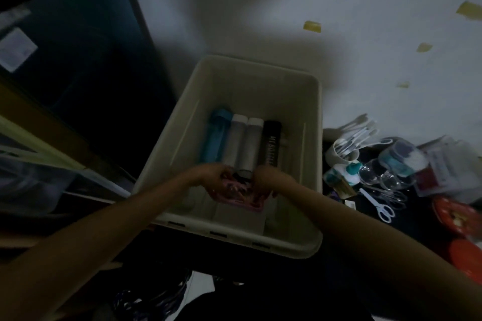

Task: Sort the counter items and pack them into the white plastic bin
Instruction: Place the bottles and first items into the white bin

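The whole view is dim and soft; inside the white plastic bin [310,101] the near ends of the two white-capped bottles [243,143] and the black bottle [271,144] are hidden behind the left hand [208,173] and right hand [268,177]; the pink packet [241,197] between the hands is partly covered by fingers, its print unreadable; the black bottle's lettering is too blurred to read in full; right of the bin, the clutter around the scissors [382,207] smears together, and the red lids [455,216] are cut off by the right edge; left of the bin, the shelving is lost in darkness.
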Motion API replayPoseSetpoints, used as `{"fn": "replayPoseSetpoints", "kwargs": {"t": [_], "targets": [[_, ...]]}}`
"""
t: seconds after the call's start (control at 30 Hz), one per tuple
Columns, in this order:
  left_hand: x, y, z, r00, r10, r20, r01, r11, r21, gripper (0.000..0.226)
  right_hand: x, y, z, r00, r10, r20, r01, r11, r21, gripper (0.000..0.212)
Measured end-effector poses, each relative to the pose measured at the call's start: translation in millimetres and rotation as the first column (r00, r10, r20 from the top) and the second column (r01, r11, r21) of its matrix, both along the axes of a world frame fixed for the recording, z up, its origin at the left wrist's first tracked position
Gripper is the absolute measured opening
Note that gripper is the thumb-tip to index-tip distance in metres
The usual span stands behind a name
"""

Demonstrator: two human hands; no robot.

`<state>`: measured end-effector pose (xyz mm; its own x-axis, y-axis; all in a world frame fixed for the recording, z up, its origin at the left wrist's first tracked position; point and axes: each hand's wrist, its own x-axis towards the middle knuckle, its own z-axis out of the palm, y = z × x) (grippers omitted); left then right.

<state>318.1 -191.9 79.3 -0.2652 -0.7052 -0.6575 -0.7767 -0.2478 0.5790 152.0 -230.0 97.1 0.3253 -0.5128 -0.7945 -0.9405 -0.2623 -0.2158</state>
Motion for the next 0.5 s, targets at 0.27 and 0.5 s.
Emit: {"fn": "replayPoseSetpoints", "kwargs": {"t": [0.27, 0.5], "targets": [[-14.8, -0.8, -51.0, 0.957, -0.246, 0.155, 0.204, 0.948, 0.243, 0.046, 5.4, 21.3, -30.5, 0.988, -0.076, -0.135, 0.087, 0.993, 0.076, 0.037], [-11.0, -0.3, -61.7, 0.925, -0.360, 0.124, 0.298, 0.887, 0.352, 0.049, 3.2, 26.5, -31.2, 0.978, 0.078, -0.191, -0.068, 0.996, 0.057, 0.043]]}}
